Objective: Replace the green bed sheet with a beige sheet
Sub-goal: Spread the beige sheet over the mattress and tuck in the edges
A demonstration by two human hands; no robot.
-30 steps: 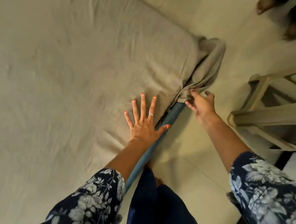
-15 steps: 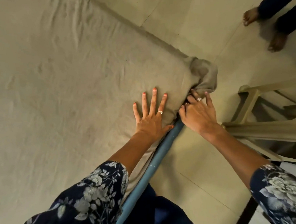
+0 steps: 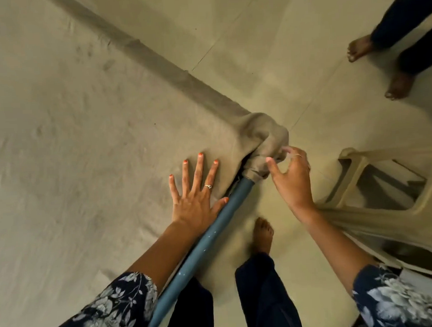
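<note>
A beige sheet (image 3: 84, 145) covers the whole mattress, lightly creased. Its loose corner (image 3: 263, 140) bunches over the bed's near right corner. My left hand (image 3: 196, 197) lies flat on the sheet with fingers spread, just inside the bed's edge. My right hand (image 3: 290, 174) pinches the bunched corner from the floor side, thumb and fingers curled on the cloth. A blue-grey bed rail (image 3: 209, 241) shows bare below the sheet along the near edge. No green sheet is in view.
A beige plastic chair (image 3: 387, 204) stands close on the right of my right arm. Another person's bare feet (image 3: 377, 67) stand on the tiled floor at the upper right. My own foot (image 3: 262, 236) is by the rail.
My right hand was pressed under the corner and has pulled back, now pinching the bunched cloth. The left hand stays flat on the sheet. The view has shifted further over the corner.
</note>
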